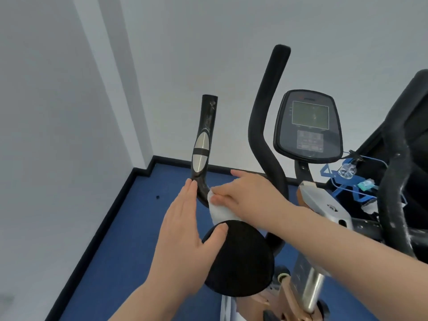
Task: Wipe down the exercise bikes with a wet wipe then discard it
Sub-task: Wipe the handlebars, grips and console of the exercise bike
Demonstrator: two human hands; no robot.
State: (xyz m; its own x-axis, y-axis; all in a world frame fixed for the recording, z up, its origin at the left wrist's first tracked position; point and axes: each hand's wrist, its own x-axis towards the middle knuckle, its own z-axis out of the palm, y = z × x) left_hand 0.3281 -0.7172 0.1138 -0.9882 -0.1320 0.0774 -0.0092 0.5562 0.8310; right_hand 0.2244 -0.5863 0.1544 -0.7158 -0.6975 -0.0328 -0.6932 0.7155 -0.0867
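**White wipe on the bike's handlebar bend**

White wet wipe [218, 210] is pressed by the right hand [251, 195], fingers curled over it, against the lower bend of the handlebar [203, 144]. Left hand [185, 239] rests flat, holding nothing. Wiping is underway; next, likely up past the 2 metal sensor plates [201, 152]. Console [308, 126] text is unreadable.

A blue carpeted floor [129, 228] is seen below the fingers, edged by a dark skirting board [120, 195]. White walls [185, 42] are noted behind and left of the fingers. A small dark speck [158, 197] is observed on the floor, left of the fingers.
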